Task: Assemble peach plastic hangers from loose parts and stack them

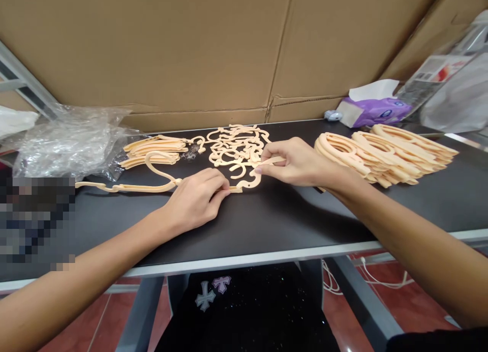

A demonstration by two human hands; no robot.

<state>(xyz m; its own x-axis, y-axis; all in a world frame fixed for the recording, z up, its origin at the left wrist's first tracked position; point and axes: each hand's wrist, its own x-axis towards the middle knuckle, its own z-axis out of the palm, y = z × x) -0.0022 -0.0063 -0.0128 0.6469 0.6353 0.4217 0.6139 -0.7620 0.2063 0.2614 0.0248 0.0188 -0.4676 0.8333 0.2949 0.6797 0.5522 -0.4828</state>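
Observation:
A cream plastic clothes hanger (pixel 131 187) lies low over the black tabletop, its curved hook standing up to the left of my left hand (pixel 198 197). The thumb and fingers of that hand are closed on its right-hand end. My right hand (pixel 292 161) pinches a cream hanger piece (pixel 249 182) whose wavy end points down near the hanger's tip; whether the two parts touch I cannot tell. Just behind both hands is a tangled heap of cream hooks (pixel 236 143). Behind the hanger's hook rests a stack of straight cream hanger arms (pixel 156 147).
Stacked cream hanger bodies (pixel 381 153) lie on the right of the black table (pixel 244 225). A purple tissue pack (pixel 375 111) stands behind them. Crumpled clear plastic bags (pixel 68 143) sit at the left. Cardboard (pixel 171 47) walls off the back.

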